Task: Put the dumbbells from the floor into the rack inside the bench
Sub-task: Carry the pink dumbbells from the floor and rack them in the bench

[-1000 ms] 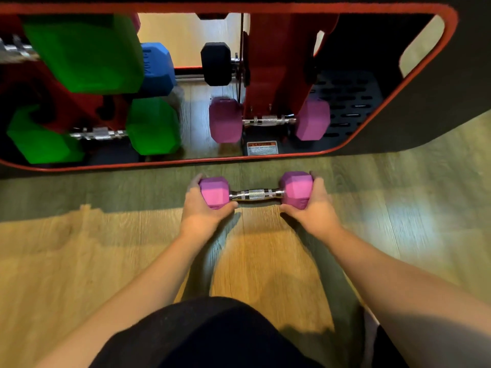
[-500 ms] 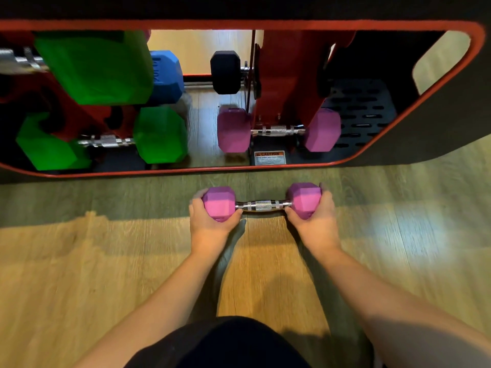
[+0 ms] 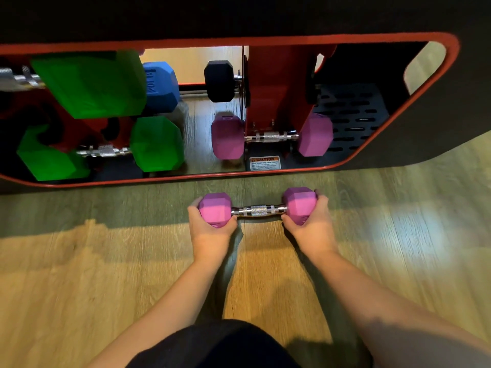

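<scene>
A small pink dumbbell (image 3: 258, 210) with a chrome handle lies crosswise just in front of the bench opening. My left hand (image 3: 211, 229) cups its left head and my right hand (image 3: 310, 224) cups its right head. Whether it rests on the wooden floor or is slightly lifted I cannot tell. Inside the bench, a second pink dumbbell (image 3: 271, 136) sits low in the red rack (image 3: 276, 83). Two green dumbbells (image 3: 156, 143) and a blue one (image 3: 160, 86) fill the rack's left side. A black dumbbell (image 3: 219, 81) sits further back.
The black bench has a red-rimmed opening (image 3: 265, 171) close ahead of my hands. A caution label (image 3: 265, 163) is stuck at the rack's base. A perforated black plate (image 3: 350, 115) lies at the right inside. Wooden floor (image 3: 79, 274) surrounds my arms and knees.
The bench and rack have slid lower and closer in view as my head tilted. Both hands stay on the pink dumbbell's heads, in roughly the same place before the opening.
</scene>
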The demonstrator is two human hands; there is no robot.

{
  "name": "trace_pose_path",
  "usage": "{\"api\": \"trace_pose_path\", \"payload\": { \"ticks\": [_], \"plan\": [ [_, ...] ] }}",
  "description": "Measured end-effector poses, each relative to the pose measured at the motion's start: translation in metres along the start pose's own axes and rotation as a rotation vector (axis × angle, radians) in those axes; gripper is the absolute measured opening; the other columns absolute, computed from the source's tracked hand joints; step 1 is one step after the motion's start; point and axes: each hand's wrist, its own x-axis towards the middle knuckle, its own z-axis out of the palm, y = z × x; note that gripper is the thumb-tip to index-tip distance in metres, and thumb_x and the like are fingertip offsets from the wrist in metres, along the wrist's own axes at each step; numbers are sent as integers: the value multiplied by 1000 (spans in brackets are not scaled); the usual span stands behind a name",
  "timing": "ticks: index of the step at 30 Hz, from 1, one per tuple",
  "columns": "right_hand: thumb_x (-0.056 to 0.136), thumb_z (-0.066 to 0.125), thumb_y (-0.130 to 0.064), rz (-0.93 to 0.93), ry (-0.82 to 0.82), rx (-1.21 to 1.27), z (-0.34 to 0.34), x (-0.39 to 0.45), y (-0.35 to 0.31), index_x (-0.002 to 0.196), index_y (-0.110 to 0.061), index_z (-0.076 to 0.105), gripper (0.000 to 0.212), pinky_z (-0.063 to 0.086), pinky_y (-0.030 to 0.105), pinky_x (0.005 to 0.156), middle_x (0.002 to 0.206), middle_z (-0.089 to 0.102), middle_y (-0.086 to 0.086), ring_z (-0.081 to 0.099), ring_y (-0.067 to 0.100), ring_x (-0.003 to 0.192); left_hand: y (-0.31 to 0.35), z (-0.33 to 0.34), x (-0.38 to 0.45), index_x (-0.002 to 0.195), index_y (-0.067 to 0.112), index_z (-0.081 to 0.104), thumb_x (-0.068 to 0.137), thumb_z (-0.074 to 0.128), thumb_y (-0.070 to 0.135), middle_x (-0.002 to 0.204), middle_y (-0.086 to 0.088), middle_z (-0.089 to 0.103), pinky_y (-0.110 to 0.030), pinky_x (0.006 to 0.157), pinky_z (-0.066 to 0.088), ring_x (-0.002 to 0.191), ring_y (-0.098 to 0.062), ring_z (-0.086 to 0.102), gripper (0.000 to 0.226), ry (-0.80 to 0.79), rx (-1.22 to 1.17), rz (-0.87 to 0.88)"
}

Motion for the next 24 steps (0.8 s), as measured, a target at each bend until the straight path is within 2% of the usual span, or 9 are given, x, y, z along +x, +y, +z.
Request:
{"api": "trace_pose_path", "payload": {
  "ticks": [4, 7, 13, 15, 19, 21, 24],
  "plan": [
    [70, 84, -25, 9, 20, 23, 3, -2, -3, 137, -21, 30, 86, 53, 43, 93, 121, 51, 3, 55, 21, 107, -2, 0, -3, 127, 36, 37, 68, 89, 9, 121, -3, 55, -23, 81, 53, 105, -18, 60, 84, -3, -41, 1],
    [72, 83, -25, -1, 30, 8, 0, -5, 0, 138, -20, 29, 86, 52, 35, 89, 122, 52, 5, 55, 22, 106, -2, -1, -7, 127, 36, 38, 67, 89, 9, 119, -2, 56, -27, 82, 53, 105, -19, 60, 83, 8, -50, 14],
    [72, 82, -33, 1, 91, 25, -18, -11, -16, 140, -26, 30, 86, 53, 39, 82, 121, 56, 5, 58, 24, 100, 20, -4, -14, 128, 32, 41, 66, 90, 9, 117, 0, 55, -33, 84, 54, 102, -15, 58, 83, 58, -43, 112],
    [70, 83, -34, -31, 126, 85, -26, -9, -27, 139, -28, 32, 87, 54, 41, 85, 118, 57, 1, 60, 22, 100, 36, -5, -11, 127, 31, 42, 66, 89, 7, 113, 6, 56, -30, 84, 53, 98, -11, 59, 80, 81, -70, 163],
    [67, 85, -35, -128, 220, 214, -49, -1, -59, 141, -36, 33, 91, 53, 38, 88, 122, 58, -4, 59, 17, 104, 81, -10, -5, 128, 30, 42, 68, 87, 3, 115, 13, 55, -11, 78, 48, 95, -1, 59, 80, 92, -162, 271],
    [66, 85, -36, -172, 277, 260, -62, 3, -79, 141, -37, 33, 91, 52, 37, 89, 121, 59, -4, 59, 16, 103, 107, -14, 0, 130, 25, 42, 68, 87, 2, 117, 13, 52, -10, 78, 47, 95, 4, 58, 80, 90, -192, 346],
    [67, 85, -37, -248, 345, 339, -77, 7, -105, 143, -35, 32, 92, 51, 38, 96, 130, 54, -7, 55, 12, 113, 145, -18, 5, 134, 13, 41, 67, 86, -4, 117, 13, 48, -11, 77, 49, 96, 10, 57, 82, 84, -234, 448]
  ]
}}
